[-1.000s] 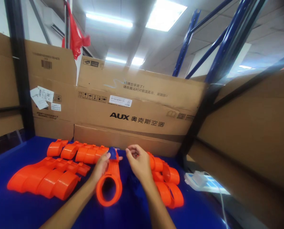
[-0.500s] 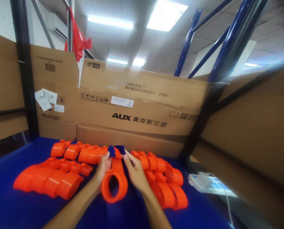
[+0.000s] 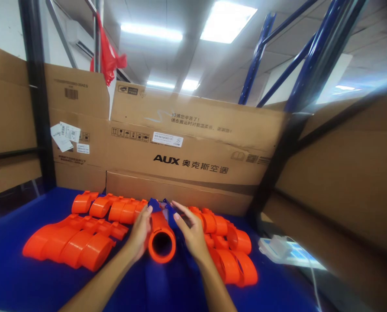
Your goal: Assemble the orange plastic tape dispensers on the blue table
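An orange plastic tube-shaped part [image 3: 157, 222] is between my hands, its round dark opening facing me. Dark blue flaps [image 3: 170, 213] stand at its far end, on both sides. My left hand [image 3: 140, 234] grips it from the left, thumb up against the left blue flap and the other fingers partly hidden behind. On the right, my right hand [image 3: 192, 232] has its thumb and fingers spread beside the right flap; whether the thumb touches it I cannot tell.
Several similar orange parts lie in rows on the blue surface [image 3: 5, 277], at left [image 3: 72, 245] and right [image 3: 232, 264]. Cardboard panels [image 3: 193, 149] wall the back and sides. Dark uprights [image 3: 39, 108] frame it. A white power strip with a plug [image 3: 278, 248] sits at right.
The orange part has tipped so its round opening now faces me more squarely. My right hand's fingers have spread and shifted slightly right, off their earlier pinch on the blue flap.
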